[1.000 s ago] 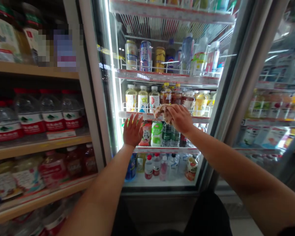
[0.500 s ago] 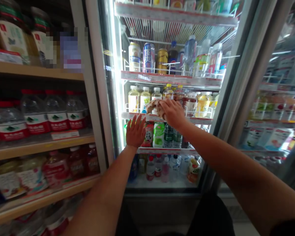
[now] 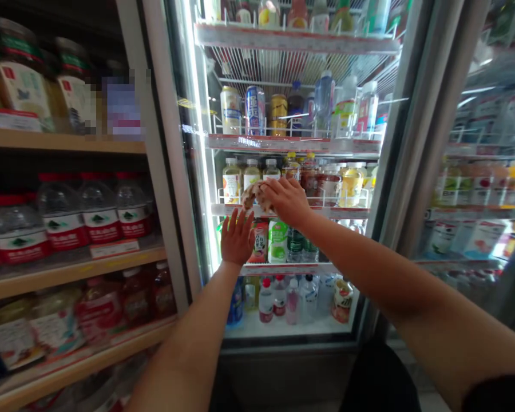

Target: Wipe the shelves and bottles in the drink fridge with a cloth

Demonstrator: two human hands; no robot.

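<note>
A crumpled beige cloth with brown patches (image 3: 257, 194) is under my right hand (image 3: 286, 199), which presses it against the glass door of a lit drinks fridge (image 3: 302, 340). Lower and to the left, my left hand (image 3: 237, 239) has its fingers spread, palm toward the glass, holding nothing. Whether its palm touches the pane I cannot tell. Behind the glass, near the cloth, stand capped drink bottles (image 3: 232, 180) and, lower, a green carton-like pack (image 3: 277, 241).
Left of the fridge are wooden-edged shelves (image 3: 68, 274) with red-capped water bottles (image 3: 60, 212). A metal door frame (image 3: 412, 171) runs along the right, with another glass-fronted fridge (image 3: 480, 217) beyond it. Cans (image 3: 254, 110) stand on an upper fridge shelf.
My right hand and the cloth have slid left across the glass, closer to my left hand. My left hand stays spread in nearly the same place. The view has tilted slightly up.
</note>
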